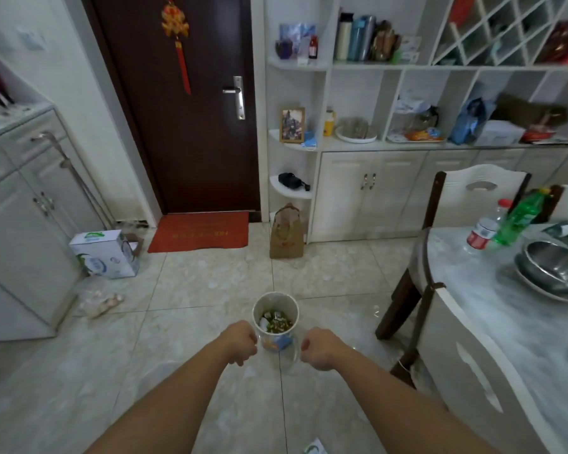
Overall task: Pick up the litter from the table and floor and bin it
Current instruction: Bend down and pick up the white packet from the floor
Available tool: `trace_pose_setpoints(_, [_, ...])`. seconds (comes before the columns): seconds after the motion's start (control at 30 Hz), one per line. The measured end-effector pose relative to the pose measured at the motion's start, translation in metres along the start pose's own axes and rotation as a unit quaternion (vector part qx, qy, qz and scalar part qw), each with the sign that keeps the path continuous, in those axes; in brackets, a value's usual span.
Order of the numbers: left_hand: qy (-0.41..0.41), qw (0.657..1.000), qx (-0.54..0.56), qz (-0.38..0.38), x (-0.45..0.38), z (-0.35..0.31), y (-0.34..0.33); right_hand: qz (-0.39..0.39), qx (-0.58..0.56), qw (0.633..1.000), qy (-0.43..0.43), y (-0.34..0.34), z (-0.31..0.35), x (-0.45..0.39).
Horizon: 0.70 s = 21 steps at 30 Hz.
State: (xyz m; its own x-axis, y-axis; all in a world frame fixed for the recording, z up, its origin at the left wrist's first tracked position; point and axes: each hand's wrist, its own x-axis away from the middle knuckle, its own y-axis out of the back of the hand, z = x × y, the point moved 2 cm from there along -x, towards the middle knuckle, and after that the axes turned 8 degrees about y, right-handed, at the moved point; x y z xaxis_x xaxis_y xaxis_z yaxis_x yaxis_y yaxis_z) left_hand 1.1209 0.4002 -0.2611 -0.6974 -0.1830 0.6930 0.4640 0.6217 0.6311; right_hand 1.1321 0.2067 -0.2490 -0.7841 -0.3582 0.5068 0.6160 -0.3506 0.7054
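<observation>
A small white bin (258, 310) stands on the tiled floor just ahead of me, with wrappers and scraps inside. My left hand (240, 343) and my right hand (320, 350) are both clenched, one on each side of the bin's near face. A thin clear plastic bag (292, 357) seems to hang between the two fists in front of the bin, with a blue and orange wrapper showing through it. A white and green paper scrap (313, 449) lies on the floor by my feet.
A round marble table (505, 322) at the right holds two plastic bottles (518, 217), steel bowls (554, 270) and a packet. White chairs (446, 339) stand against it. On the floor are a brown paper bag (286, 234), a carton (105, 253) and a clear bag (99, 299).
</observation>
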Motion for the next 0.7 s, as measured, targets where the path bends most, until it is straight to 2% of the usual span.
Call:
trace_pose_setpoints(0.17, [-0.029,0.999,0.015,-0.005,0.028,0.041,-0.025,-0.040,-0.017,0.997,-0.061,-0.053,-0.011,0.045])
trace_pose_setpoints(0.4, [0.014,0.998,0.006,0.059,0.056,0.101,-0.082,-0.029,-0.063,0.992,-0.108,-0.116,-0.023,0.086])
trace_pose_setpoints(0.7, [0.053,0.993,0.087,0.055,0.049,0.103,-0.142,-0.028,-0.110,0.984,-0.137,-0.154,-0.085,0.094])
